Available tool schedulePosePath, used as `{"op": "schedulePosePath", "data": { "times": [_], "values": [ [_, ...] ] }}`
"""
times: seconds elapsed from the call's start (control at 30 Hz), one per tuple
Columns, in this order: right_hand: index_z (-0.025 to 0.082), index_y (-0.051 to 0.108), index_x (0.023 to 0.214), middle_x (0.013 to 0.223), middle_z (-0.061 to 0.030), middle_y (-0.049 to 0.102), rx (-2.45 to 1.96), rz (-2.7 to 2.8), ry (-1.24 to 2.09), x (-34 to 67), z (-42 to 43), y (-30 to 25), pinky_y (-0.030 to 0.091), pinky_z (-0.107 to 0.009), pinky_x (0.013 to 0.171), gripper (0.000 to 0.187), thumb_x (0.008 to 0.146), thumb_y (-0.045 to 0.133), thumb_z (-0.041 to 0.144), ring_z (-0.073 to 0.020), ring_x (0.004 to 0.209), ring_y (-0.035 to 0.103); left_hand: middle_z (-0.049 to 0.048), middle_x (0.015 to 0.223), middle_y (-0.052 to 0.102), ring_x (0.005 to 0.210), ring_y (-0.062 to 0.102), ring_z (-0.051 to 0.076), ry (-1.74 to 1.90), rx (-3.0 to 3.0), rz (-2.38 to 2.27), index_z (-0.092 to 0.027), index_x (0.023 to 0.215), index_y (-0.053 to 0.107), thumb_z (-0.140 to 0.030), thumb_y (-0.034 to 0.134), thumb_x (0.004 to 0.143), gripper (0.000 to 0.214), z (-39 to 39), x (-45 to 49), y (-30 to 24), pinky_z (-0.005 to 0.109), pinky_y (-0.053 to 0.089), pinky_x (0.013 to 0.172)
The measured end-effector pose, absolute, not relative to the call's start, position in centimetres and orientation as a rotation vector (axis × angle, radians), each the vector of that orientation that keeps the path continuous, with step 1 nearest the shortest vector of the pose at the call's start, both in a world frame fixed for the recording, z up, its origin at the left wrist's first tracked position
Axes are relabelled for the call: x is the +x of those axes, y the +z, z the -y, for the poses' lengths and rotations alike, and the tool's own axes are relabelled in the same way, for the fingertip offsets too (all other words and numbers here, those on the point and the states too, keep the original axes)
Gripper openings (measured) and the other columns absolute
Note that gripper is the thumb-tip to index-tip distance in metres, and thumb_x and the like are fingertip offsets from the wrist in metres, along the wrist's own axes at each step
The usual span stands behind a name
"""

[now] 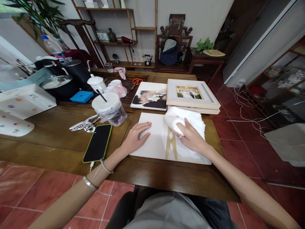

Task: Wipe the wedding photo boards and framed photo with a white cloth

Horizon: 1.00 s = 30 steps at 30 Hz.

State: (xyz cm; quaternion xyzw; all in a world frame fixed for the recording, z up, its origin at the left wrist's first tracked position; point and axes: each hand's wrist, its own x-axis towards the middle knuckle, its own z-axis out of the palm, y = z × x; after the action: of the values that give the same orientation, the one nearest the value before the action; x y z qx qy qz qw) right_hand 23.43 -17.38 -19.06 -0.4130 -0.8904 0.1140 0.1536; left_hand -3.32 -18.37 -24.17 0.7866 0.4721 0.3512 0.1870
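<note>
Right hand (190, 138) is curled around a bunched white cloth (176, 120), fingers closed over the wad and pressing it down onto a white panel (154, 143) that lies flat on the wooden table (59, 130). More of the same cloth spreads loosely just beyond and outward of the knuckles. Directly under the heel of this hand, a pale wooden strut (171, 148) runs across the panel's surface. Left hand (135, 138) lies open and flat on the panel's near-left part, fingers spread, gripping nothing. Just outside its wrist rests a dark phone (98, 143) in a green case, and beyond its fingertips stands a lidded plastic cup (109, 108). Past the right hand's cloth sits a framed picture (192, 95), with a photo print (150, 97) touching its left side.
</note>
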Motion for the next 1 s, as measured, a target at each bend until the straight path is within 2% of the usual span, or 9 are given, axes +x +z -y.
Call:
{"op": "schedulePosePath", "data": {
  "times": [0.1,0.23,0.43,0.53,0.63,0.73,0.83,0.93,1.0],
  "values": [
    [0.016,0.054,0.101,0.121,-0.0123,0.059,-1.080,2.664,0.306,23.2,17.2,-19.1,0.021,-0.058,0.111,0.029,0.079,0.042,0.003,-0.0314,0.140,0.021,0.0091,0.122,0.065,0.119,0.056,0.024,0.989,2.207,-1.327,-0.023,0.115,0.063,-0.026,0.055,0.086,0.030,18.4,-3.3,-24.1,0.051,0.036,0.106],
    [0.011,0.061,0.107,0.144,-0.0203,0.039,-1.063,2.763,0.302,23.3,19.8,-18.5,0.016,-0.061,0.111,0.040,0.072,0.046,0.000,-0.0345,0.141,0.013,0.0086,0.122,0.065,0.120,0.056,0.024,0.987,2.194,-1.333,-0.023,0.115,0.063,-0.026,0.056,0.086,0.030,18.4,-3.3,-24.0,0.050,0.036,0.106],
    [0.015,0.068,0.102,0.151,-0.0199,0.025,-1.013,2.902,0.419,23.3,26.1,-17.5,0.010,-0.066,0.109,0.038,0.067,0.057,0.006,-0.0399,0.139,0.006,0.0084,0.123,0.064,0.121,0.054,0.024,0.961,2.219,-1.348,-0.022,0.115,0.063,-0.027,0.055,0.086,0.030,18.5,-3.3,-24.1,0.049,0.034,0.108],
    [0.019,0.067,0.104,0.152,-0.0138,0.024,-0.871,2.924,0.553,23.8,27.7,-16.9,0.010,-0.063,0.111,0.039,0.068,0.058,0.008,-0.0355,0.140,0.010,0.0087,0.124,0.064,0.121,0.055,0.024,0.947,2.230,-1.354,-0.022,0.116,0.062,-0.027,0.054,0.087,0.030,18.5,-3.3,-24.1,0.049,0.035,0.107],
    [0.018,0.065,0.100,0.150,-0.0106,0.032,-0.830,2.868,0.629,24.3,27.4,-16.4,0.014,-0.055,0.114,0.040,0.065,0.052,0.004,-0.0284,0.141,0.015,0.0082,0.124,0.063,0.121,0.054,0.024,0.940,2.227,-1.359,-0.023,0.116,0.062,-0.027,0.054,0.087,0.031,18.5,-3.3,-24.0,0.050,0.035,0.107],
    [0.016,0.061,0.091,0.142,-0.0142,0.045,-0.900,2.705,0.613,24.4,25.4,-16.8,0.030,-0.048,0.110,0.031,0.068,0.046,0.002,-0.0256,0.140,0.022,0.0082,0.124,0.063,0.121,0.054,0.025,0.936,2.218,-1.363,-0.023,0.116,0.062,-0.028,0.054,0.087,0.031,18.6,-3.3,-24.0,0.050,0.034,0.107],
    [0.020,0.055,0.087,0.123,-0.0133,0.059,-0.999,2.500,0.566,23.8,22.3,-17.9,0.041,-0.048,0.101,0.020,0.079,0.040,0.008,-0.0269,0.127,0.043,0.0082,0.124,0.064,0.121,0.054,0.025,0.950,2.209,-1.361,-0.023,0.115,0.063,-0.027,0.055,0.086,0.030,18.5,-3.3,-24.0,0.050,0.034,0.107],
    [0.023,0.051,0.088,0.101,-0.0065,0.066,-1.072,2.399,0.520,22.7,19.3,-18.8,0.040,-0.052,0.099,0.022,0.082,0.036,0.009,-0.0251,0.103,0.059,0.0079,0.123,0.064,0.121,0.055,0.025,0.958,2.205,-1.356,-0.023,0.115,0.063,-0.027,0.055,0.086,0.030,18.5,-3.3,-24.0,0.050,0.034,0.107],
    [0.022,0.052,0.095,0.105,-0.0063,0.065,-1.085,2.433,0.456,21.8,17.7,-19.2,0.034,-0.055,0.103,0.027,0.080,0.035,0.006,-0.0260,0.110,0.056,0.0081,0.123,0.064,0.121,0.055,0.025,0.957,2.205,-1.354,-0.023,0.116,0.062,-0.027,0.055,0.086,0.031,18.5,-3.2,-23.9,0.050,0.034,0.107]
  ]
}}
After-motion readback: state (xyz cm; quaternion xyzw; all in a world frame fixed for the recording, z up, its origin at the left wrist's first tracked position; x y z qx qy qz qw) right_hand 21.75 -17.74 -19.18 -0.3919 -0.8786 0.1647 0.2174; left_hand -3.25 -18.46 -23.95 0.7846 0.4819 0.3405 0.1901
